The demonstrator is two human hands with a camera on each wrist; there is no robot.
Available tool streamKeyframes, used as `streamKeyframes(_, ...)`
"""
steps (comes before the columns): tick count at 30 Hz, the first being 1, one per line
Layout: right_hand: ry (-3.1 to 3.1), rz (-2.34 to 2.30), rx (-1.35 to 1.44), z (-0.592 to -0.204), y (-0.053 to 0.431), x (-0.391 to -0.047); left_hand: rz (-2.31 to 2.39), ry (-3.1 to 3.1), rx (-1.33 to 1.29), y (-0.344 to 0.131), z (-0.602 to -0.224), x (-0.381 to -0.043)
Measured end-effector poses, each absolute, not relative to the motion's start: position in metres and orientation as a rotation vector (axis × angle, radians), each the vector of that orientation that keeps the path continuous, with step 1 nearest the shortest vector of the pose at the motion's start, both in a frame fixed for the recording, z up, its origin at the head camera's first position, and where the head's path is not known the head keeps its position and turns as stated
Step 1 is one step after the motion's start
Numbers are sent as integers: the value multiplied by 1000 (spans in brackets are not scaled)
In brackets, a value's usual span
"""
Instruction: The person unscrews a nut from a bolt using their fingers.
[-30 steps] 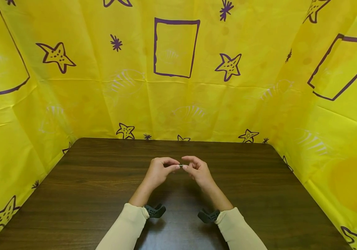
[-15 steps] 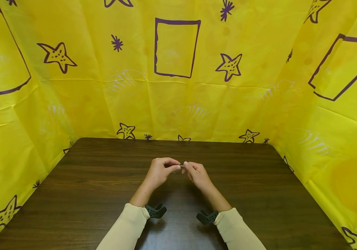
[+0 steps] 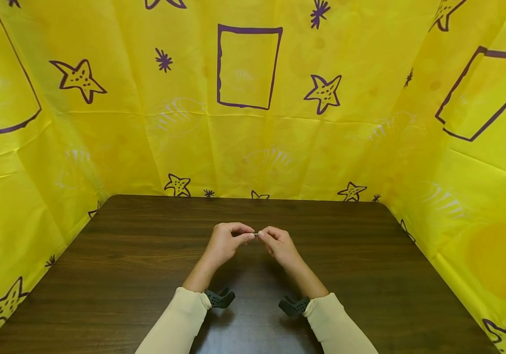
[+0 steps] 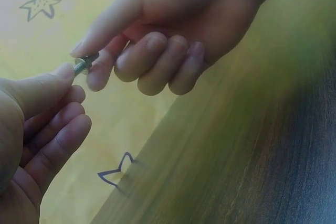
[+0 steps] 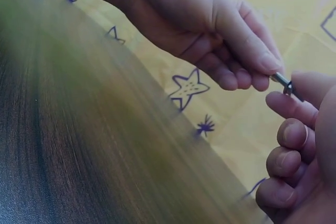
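Note:
A small metal bolt (image 4: pixel 78 70) is held level between the two hands, above the table. My left hand (image 3: pixel 225 242) pinches one end of it between thumb and forefinger. A small nut (image 5: pixel 288 88) sits around the shaft, with a short dark end of the bolt projecting past it. My right hand (image 3: pixel 282 246) has its thumb and forefinger about the nut, pinching it from the other side. The right hand's other fingers (image 4: pixel 157 59) are curled in toward the palm. Fingertips partly hide the bolt, and its left end is out of sight.
Below the hands lies a dark wood-grain table (image 3: pixel 137 275) with rounded far corners. Yellow cloth (image 3: pixel 244 132) printed with starfish and fish hangs behind it and along both sides. Dark bands (image 3: pixel 220 298) are worn at the wrists, by the pale sleeves (image 3: pixel 175 322).
One second ago the right forefinger was raised off the hardware; it has since come down beside the thumb at the nut. The left hand has stayed in nearly the same place, still pinching the bolt.

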State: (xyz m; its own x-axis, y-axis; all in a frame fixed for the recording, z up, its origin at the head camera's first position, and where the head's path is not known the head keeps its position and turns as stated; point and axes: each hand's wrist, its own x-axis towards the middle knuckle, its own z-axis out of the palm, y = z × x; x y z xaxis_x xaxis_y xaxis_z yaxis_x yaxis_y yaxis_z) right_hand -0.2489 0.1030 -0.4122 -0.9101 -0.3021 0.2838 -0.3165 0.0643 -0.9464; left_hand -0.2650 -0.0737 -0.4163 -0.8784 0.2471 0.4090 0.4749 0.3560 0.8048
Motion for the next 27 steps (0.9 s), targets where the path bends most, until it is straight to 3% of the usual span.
streamKeyframes(18, -2044, 2189, 783, -430, 107, -260, -1546, -2363, -638, -74, -416, -265)
streamKeyframes(27, -2146, 2227, 631, -430, 106, -260, -1548, -2382, -605, -73, -416, -265)
